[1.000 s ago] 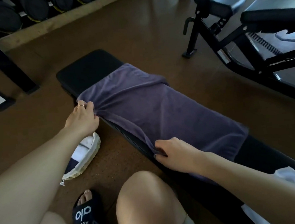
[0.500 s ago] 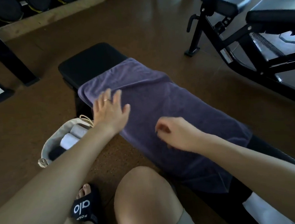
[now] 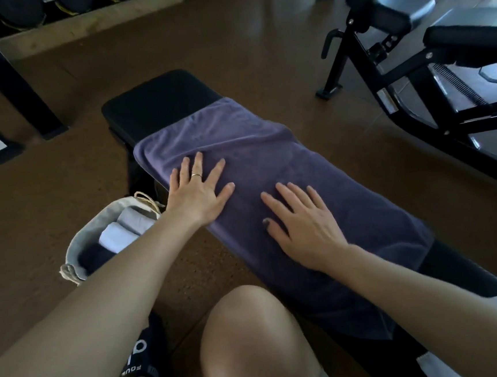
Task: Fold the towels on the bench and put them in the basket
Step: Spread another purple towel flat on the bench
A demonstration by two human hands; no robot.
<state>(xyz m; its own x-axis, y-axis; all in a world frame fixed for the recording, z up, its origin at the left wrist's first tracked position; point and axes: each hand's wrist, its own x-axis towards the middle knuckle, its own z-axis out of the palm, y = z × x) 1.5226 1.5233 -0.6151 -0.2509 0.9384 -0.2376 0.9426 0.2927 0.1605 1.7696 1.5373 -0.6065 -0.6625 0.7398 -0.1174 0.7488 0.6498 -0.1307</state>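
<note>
A purple towel [image 3: 268, 156] lies folded lengthwise along the black bench [image 3: 158, 103]. My left hand [image 3: 198, 192] rests flat on the towel's near-left part, fingers spread. Flat on the towel's middle lies my right hand [image 3: 301, 225], its fingers straight too. A pale fabric basket [image 3: 94, 229] stands on the floor left of the bench, with rolled white and dark towels inside. A white towel [image 3: 431, 364] shows at the bench's near right end, mostly hidden by my right arm.
A black gym machine [image 3: 409, 54] with padded seats stands at the right. A weight rack post [image 3: 6, 74] and plates line the back left. My knee [image 3: 254, 338] and sandalled foot [image 3: 142, 363] are close to the bench's near side.
Both hands let go of the towel's near edge, which now lies folded over on top. They have come down flat onto the towel with fingers spread.
</note>
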